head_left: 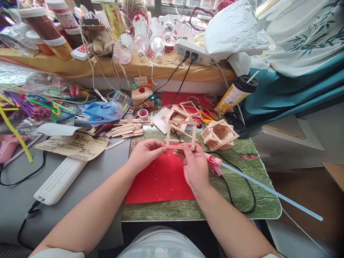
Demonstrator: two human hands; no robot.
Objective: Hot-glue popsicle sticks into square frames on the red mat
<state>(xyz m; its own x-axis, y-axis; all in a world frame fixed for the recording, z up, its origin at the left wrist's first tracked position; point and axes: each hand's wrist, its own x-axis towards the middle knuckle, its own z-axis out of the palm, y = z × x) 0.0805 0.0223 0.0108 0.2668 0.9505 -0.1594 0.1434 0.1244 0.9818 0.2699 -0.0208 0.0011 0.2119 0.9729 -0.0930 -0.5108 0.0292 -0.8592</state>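
Observation:
A square frame of craft sticks (194, 138) is held upright over a red sheet (161, 179). My left hand (147, 153) pinches its lower left corner between thumb and fingers. At the lower right corner, my right hand (195, 163) is closed on the same frame, thumb in front. Just right of that hand lies a pink glue gun (214, 163) with a long translucent glue stick (274, 191) sticking out of its back. Behind the frame sits a stack of joined craft sticks (176, 114), partly hidden. Another stacked stick structure (219, 134) stands to the right.
Loose craft sticks (126, 128) lie left of the frame, near a sandpaper sheet (77, 145) on a white power strip (60, 182). Orange-handled scissors (208, 115) and a drink cup (238, 94) are back right. Cables hang from the power socket (192, 52) on the ledge.

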